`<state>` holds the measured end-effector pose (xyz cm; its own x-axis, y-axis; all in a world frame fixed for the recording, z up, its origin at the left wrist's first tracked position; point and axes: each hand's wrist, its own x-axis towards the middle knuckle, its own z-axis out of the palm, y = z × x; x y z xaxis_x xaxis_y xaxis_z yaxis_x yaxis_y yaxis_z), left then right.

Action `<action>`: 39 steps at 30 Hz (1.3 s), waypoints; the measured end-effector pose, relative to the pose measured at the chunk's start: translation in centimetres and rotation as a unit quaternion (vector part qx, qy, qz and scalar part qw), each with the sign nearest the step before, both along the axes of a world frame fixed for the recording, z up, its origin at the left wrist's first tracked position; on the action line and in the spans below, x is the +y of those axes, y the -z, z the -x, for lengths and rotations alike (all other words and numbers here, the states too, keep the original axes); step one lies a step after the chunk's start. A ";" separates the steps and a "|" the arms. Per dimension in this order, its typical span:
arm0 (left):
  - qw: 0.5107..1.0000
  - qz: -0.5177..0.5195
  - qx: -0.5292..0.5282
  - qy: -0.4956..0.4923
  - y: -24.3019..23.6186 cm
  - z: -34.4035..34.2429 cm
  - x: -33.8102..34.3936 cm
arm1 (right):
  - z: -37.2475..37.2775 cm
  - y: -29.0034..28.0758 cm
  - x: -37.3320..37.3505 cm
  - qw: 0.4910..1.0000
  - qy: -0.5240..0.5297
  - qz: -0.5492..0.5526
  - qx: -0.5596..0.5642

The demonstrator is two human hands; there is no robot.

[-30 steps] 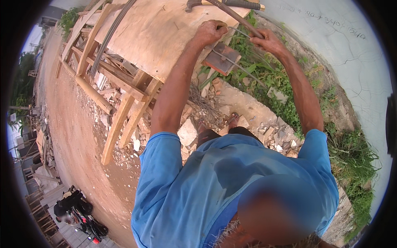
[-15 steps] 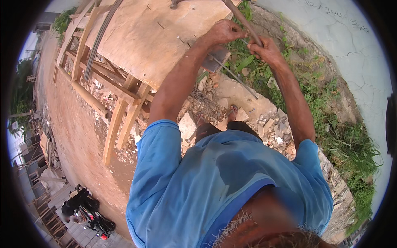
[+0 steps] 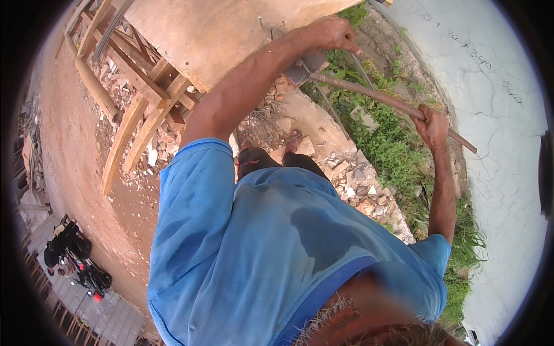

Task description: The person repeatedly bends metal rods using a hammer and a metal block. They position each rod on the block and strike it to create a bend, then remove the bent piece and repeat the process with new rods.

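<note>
My right hand (image 3: 433, 126), at the far right by the pale wall, is closed round a long, brown, rusty-looking bar (image 3: 384, 101). The bar slants up to the left, its far end beside a small grey block (image 3: 314, 62) at the board's edge. My left hand (image 3: 337, 34) is at the right edge of the wooden board (image 3: 231, 43), fingers curled at the upper end of a thin metal rod (image 3: 362, 70). That rod's lower end meets the bar. A second thin length of rod (image 3: 332, 106) runs down from the block.
Several nails (image 3: 261, 23) stick up from the board, which rests on timber legs (image 3: 135, 124). Broken rubble (image 3: 346, 179) lies round my feet. Green weeds (image 3: 386, 150) grow along the pale wall (image 3: 496, 173). A motorcycle (image 3: 81, 259) stands beyond the dirt path (image 3: 75, 155).
My right hand has swung outward and nearer to me, turning the bar from steep to slanting across the weeds. My left hand has shifted slightly right, and the whole view has moved.
</note>
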<state>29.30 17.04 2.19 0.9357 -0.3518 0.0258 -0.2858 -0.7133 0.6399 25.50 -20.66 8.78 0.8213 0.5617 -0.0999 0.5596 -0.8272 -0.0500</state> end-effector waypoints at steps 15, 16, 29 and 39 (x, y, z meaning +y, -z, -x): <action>0.999 -0.043 -0.025 0.001 -0.3 0.5 -0.4 | -5.7 1.3 2.2 0.996 -0.079 0.018 -0.045; 0.999 -0.039 -0.026 0.003 -0.4 0.6 -0.3 | -4.9 1.6 1.9 0.998 -0.055 0.017 -0.039; 0.999 -0.028 0.025 -0.008 -2.1 0.9 -0.1 | -2.1 2.7 0.9 0.998 -0.004 0.026 -0.055; 1.000 -0.012 -0.017 0.016 -0.5 -0.5 0.0 | 15.7 3.7 2.6 0.969 0.246 0.014 0.009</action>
<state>29.79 17.03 2.65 0.9226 -0.3826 0.0487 -0.3304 -0.7190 0.6114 9.81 -18.04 5.11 0.9870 0.0985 -0.1273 0.0955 -0.9950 -0.0296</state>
